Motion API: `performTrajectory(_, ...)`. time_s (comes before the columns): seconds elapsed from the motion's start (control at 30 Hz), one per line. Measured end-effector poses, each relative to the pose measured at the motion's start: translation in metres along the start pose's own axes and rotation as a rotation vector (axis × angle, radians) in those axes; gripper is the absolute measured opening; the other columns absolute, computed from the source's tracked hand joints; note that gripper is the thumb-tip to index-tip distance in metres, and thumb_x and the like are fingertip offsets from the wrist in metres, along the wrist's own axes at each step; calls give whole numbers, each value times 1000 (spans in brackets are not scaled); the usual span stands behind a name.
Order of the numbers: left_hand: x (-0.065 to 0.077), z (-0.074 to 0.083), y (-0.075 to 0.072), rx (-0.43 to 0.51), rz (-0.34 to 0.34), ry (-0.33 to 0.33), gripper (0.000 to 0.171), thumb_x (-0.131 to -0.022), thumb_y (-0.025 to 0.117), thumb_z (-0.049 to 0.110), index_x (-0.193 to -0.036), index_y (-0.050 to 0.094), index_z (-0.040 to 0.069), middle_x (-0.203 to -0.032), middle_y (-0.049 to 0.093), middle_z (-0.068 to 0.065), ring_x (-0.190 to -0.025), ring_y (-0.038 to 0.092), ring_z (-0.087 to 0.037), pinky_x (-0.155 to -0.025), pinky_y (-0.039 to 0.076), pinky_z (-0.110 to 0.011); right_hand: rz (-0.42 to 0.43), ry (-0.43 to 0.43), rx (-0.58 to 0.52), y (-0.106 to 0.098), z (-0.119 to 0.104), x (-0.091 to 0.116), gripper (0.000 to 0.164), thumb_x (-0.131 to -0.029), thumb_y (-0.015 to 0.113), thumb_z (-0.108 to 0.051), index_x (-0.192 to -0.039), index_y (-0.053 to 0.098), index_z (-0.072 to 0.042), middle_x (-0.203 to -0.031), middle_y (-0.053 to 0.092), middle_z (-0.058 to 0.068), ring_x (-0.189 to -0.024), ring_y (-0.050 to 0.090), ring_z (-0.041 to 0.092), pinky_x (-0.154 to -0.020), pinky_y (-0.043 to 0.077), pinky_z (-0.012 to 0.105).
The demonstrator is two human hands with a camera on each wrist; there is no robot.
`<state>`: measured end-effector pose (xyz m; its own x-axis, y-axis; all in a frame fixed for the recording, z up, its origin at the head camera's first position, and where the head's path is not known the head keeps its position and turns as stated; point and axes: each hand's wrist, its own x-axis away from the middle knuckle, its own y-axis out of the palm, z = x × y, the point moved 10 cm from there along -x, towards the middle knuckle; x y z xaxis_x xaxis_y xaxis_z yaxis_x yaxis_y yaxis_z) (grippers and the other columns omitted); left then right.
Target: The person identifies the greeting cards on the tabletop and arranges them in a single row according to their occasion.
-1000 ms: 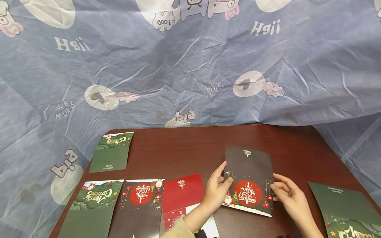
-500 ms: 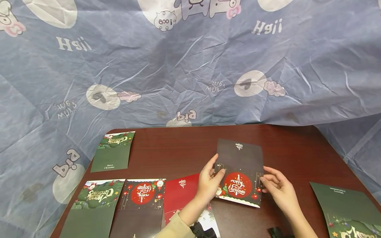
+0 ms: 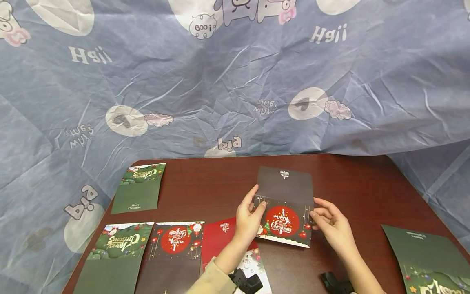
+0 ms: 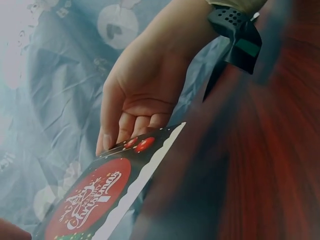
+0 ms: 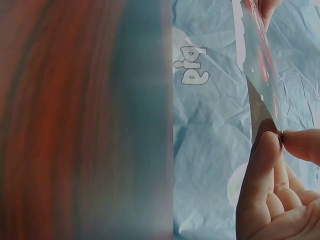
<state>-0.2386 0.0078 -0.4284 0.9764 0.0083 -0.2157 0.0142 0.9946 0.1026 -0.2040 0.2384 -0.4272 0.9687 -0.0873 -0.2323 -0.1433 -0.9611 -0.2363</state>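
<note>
A dark grey Christmas card [image 3: 284,188] is held between both hands over the table's middle. It is unfolded, with a red "A Very Merry Christmas" circle on its lower half and small white lettering on top. My left hand [image 3: 248,220] pinches its left edge, thumb on the front. The right hand [image 3: 333,223] pinches the opposite edge near the fold. In the right wrist view, thumb and finger [image 5: 266,155] grip the card's edge, seen almost side-on. Beneath my left forearm lies a red card [image 3: 214,241], overlapping a white snowman card [image 3: 253,265].
On the brown table [image 3: 205,183], two green cards [image 3: 136,192] [image 3: 110,265] lie at the left. Another dark card [image 3: 172,265] lies beside the red one. A green card [image 3: 427,249] lies at the right edge. A blue printed cloth [image 3: 205,90] hangs behind.
Both hands have carried the dark card leftward and slightly away from the body, still gripping its two edges. The snowman card shows more now. The other cards have stayed put.
</note>
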Motion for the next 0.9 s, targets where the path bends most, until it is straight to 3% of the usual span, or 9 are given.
performTrajectory(0.1, -4, 3, -6, 0, 18, 24, 51, -86, 60, -3, -135, 50, 5, -138, 47, -9, -123, 45, -21, -94, 42, -31, -9, -12, 6, 5, -4, -3, 39, -89, 59, 2, -127, 48, 6, -81, 65, -1, -66, 64, 8, -56, 53, 26)
performTrajectory(0.2, -6, 7, -11, -9, 28, 41, 50, -86, 60, -3, -135, 49, 2, -138, 47, -12, -129, 40, -24, -103, 33, -47, -16, -22, 8, 10, -7, -6, 41, -89, 59, 2, -129, 48, 5, -81, 66, 0, -67, 64, 8, -56, 53, 26)
performTrajectory(0.3, -10, 9, -16, -23, 38, 49, 49, -86, 60, -2, -134, 49, 2, -139, 46, -12, -131, 37, -26, -105, 28, -52, -19, -23, -3, 15, -10, -9, 43, -89, 60, 3, -130, 47, 4, -82, 66, 2, -66, 64, 8, -56, 53, 25)
performTrajectory(0.7, -24, 15, -45, 7, 117, 67, 49, -86, 60, -5, -133, 51, 2, -138, 48, -12, -129, 40, -28, -106, 26, -53, -62, -41, -34, 43, -19, -19, 47, -87, 62, 2, -132, 48, 0, -84, 65, 16, -67, 63, 10, -56, 54, 30)
performTrajectory(0.9, -29, 18, -59, 0, 152, 53, 49, -86, 60, -4, -133, 49, 3, -129, 55, -16, -117, 48, -28, -101, 32, -50, -90, -51, -59, 58, -22, -22, 49, -87, 62, 4, -133, 46, 0, -83, 64, 18, -64, 62, 11, -55, 53, 30)
